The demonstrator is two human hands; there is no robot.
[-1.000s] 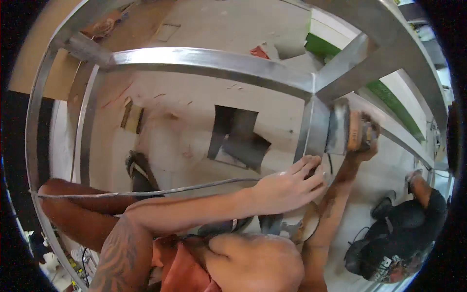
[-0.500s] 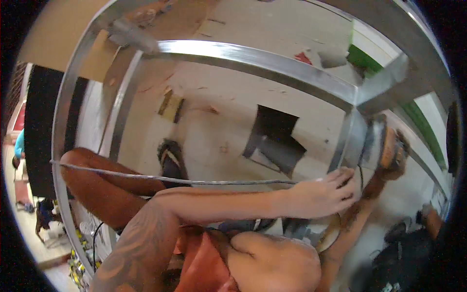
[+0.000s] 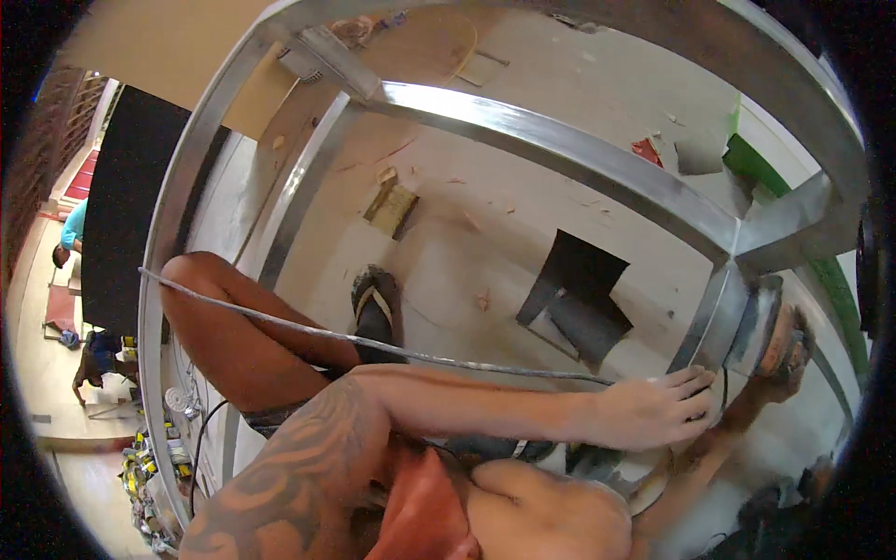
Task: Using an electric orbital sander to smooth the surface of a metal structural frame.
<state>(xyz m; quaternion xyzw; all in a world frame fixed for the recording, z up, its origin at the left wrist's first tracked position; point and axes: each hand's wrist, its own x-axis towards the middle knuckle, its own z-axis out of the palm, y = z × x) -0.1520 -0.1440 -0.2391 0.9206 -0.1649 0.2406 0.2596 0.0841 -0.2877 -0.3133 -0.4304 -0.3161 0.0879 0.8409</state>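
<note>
The left hand (image 3: 658, 409), fingers loosely spread, rests by the silver square metal post (image 3: 714, 317), while the right hand (image 3: 787, 375) grips, just right of it, an orange-and-grey power tool (image 3: 771, 343), likely hefty and rigid, best held round its body.

glare whitens the metal crossbar (image 3: 565, 149), the orange power tool (image 3: 775, 342) smears with blur, and edges bow toward dark corners.

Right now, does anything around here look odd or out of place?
Yes: the gray cord slants across the bent leg toward the left hand, an awkward place for one. Also, black pieces and a red scrap lie loose at odd angles on the floor, looking like litter.
</note>
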